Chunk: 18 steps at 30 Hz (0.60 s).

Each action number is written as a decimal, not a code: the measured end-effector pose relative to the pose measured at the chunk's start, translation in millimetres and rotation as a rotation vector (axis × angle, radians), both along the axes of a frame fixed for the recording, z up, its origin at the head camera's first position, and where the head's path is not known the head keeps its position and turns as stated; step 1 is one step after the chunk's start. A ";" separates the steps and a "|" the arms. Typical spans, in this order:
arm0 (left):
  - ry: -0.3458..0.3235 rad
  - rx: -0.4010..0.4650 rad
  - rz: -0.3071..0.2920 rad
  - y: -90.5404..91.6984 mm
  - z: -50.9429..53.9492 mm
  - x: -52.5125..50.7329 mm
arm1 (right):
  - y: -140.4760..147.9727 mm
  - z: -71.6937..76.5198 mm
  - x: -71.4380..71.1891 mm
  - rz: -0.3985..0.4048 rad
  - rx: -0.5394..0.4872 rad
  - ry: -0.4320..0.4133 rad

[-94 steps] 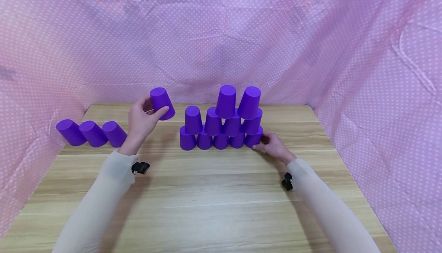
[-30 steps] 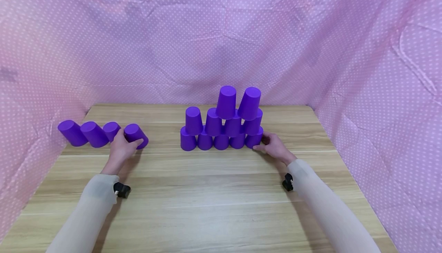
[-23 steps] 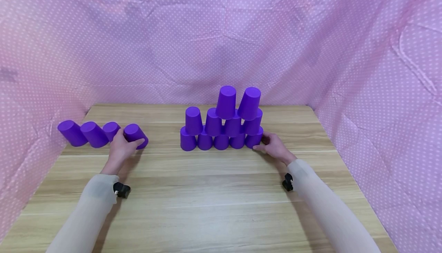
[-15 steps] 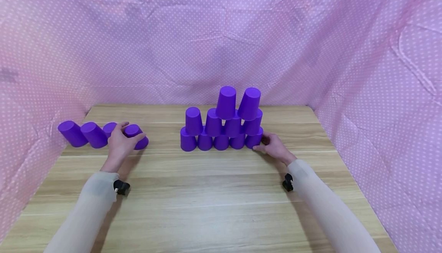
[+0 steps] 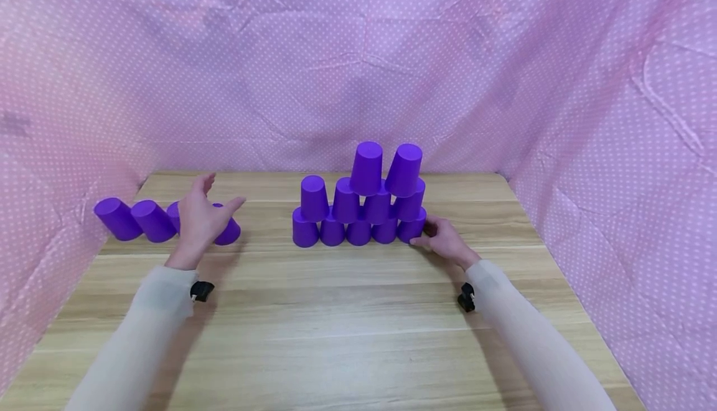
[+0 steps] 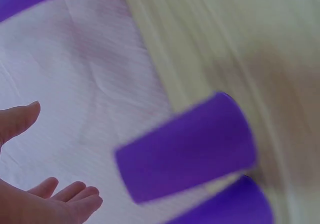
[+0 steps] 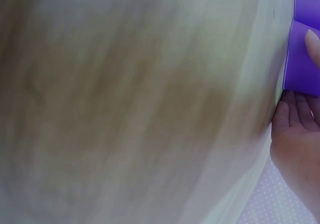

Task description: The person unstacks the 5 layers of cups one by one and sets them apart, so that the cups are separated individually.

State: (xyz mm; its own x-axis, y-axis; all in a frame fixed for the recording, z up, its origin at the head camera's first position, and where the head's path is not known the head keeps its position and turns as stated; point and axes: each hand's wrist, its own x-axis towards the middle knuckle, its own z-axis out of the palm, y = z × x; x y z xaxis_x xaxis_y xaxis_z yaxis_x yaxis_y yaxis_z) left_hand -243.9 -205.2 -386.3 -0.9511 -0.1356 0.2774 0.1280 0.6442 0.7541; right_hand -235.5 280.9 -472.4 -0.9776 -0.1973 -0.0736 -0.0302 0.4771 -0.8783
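Note:
My left hand (image 5: 198, 221) is raised in front of the row of upturned purple cups at the left, thumb and fingers spread with nothing between them. It partly hides the row's third cup (image 5: 173, 213) and the rightmost cup (image 5: 228, 230). In the left wrist view a purple cup (image 6: 190, 149) stands apart from the fingers. My right hand (image 5: 448, 241) holds the bottom right cup (image 5: 411, 227) of a cup pyramid, thumb at the front and fingers at its side. Two top cups (image 5: 366, 168) sit over the middle and right of the second tier.
Two more upturned cups (image 5: 116, 219) stand at the row's left end. The wooden table (image 5: 347, 330) reaches back to a pink dotted cloth (image 5: 358, 75) that hangs behind and at both sides. The pyramid's second tier has an uncovered left cup (image 5: 313, 199).
A cup that my left hand held in the air was set down at the row's right end. The left hand has let go and risen, fingers spreading. My right hand stays in place.

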 end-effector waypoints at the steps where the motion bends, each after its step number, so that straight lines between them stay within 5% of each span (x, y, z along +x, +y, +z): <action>1: 0.028 0.005 -0.018 5.6 1.6 0.2 | 0.2 0.1 0.3 0.005 0.001 -0.002; 5: 0.099 0.050 -0.100 31.6 12.9 2.3 | -0.8 2.9 1.3 0.008 -0.014 -0.024; 10: 0.098 0.133 -0.194 65.8 30.0 2.1 | -2.0 13.6 6.0 0.013 -0.034 -0.035; 18: 0.122 0.155 -0.320 113.8 48.6 4.0 | 2.1 -1.4 -0.2 0.003 0.003 -0.017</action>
State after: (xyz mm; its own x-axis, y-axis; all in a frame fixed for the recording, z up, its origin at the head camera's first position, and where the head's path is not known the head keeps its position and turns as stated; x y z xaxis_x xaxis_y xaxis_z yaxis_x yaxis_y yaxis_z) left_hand -239.8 -91.3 -337.7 -0.9135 0.1142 0.3905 0.3993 0.4362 0.8064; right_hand -235.6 283.0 -473.9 -0.9755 -0.2004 -0.0905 -0.0172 0.4799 -0.8772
